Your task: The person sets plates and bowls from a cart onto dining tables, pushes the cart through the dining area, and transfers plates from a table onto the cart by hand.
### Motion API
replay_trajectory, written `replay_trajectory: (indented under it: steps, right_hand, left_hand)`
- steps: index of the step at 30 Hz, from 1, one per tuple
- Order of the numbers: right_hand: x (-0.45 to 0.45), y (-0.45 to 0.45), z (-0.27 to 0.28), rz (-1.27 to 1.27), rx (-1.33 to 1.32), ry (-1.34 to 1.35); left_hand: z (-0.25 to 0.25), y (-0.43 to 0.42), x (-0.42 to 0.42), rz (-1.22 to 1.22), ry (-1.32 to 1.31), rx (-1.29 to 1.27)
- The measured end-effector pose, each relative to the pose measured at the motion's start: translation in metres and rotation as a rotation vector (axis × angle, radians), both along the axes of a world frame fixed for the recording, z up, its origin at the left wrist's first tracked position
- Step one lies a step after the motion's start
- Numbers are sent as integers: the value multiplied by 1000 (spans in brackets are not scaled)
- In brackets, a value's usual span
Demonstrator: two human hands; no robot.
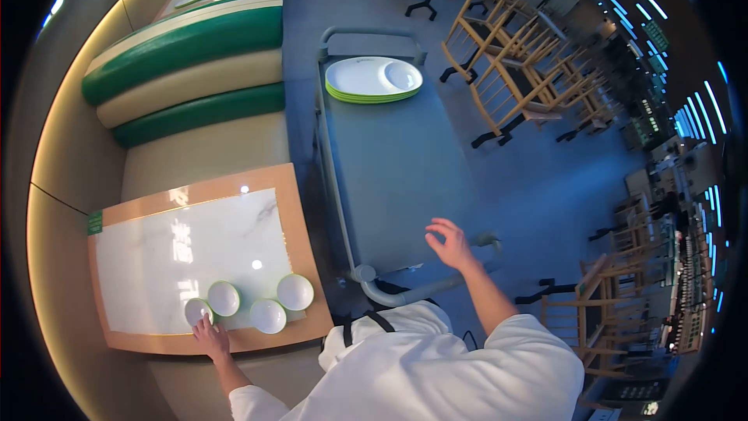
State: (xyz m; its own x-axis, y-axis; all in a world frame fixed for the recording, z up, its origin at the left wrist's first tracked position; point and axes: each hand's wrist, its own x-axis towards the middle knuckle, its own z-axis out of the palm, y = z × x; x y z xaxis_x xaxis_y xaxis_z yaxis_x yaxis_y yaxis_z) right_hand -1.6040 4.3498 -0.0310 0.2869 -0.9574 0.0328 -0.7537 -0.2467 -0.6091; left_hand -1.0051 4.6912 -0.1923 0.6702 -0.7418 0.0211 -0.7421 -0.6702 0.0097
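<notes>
The bowl (195, 311), leftmost of four on the desk (132, 265), has the left hand (209, 338) at its near rim; whether that grip is closed, I cannot tell. The right hand (451, 247), grip loosely spread, hangs above the cart (397, 164) bearing stacked plates (360, 78).

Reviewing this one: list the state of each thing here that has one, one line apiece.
Left hand: fingers at a bowl's near edge; grip unclear
Right hand: open, holding nothing
Leftmost bowl: upright on the table
Other three bowls: upright, no contents visible
Plates: stacked on the cart, top one bare
Wall light strip: lit
Ceiling lights: lit
</notes>
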Motion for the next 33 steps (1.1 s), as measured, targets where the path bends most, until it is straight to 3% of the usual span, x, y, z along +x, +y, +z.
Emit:
replay_trajectory:
  steps: [2,4,6,9,11,13,17,21,24,26,33]
  right_hand:
    - [6,-37,-6,93,-62,52]
    - [17,-86,-15,168,-129,9]
    - [32,-143,-19,191,-94,-64]
    - [54,-235,-36,211,-217,-49]
    - [66,-288,-44,227,-271,-34]
    - [76,-350,-60,237,-370,14]
    - [103,-436,-69,240,-450,256]
    - [124,-479,-105,201,-377,384]
    - [127,-480,-110,198,-263,434]
    - [130,-476,-116,170,-362,461]
    - [114,-454,-122,258,-468,443]
  left_hand:
    - [17,-5,-14,62,-34,22]
    - [31,-7,-35,255,-50,-90]
    - [42,-3,-61,525,-24,-21]
    - [22,41,-106,507,-122,-99]
    - [48,54,-165,562,8,100]
    - [42,89,-216,567,111,101]
    - [60,138,-312,660,563,134]
    - [81,176,-383,923,900,163]
    - [83,198,-413,989,938,90]
    - [92,200,-429,1090,981,109]
    - [69,162,-414,938,1045,27]
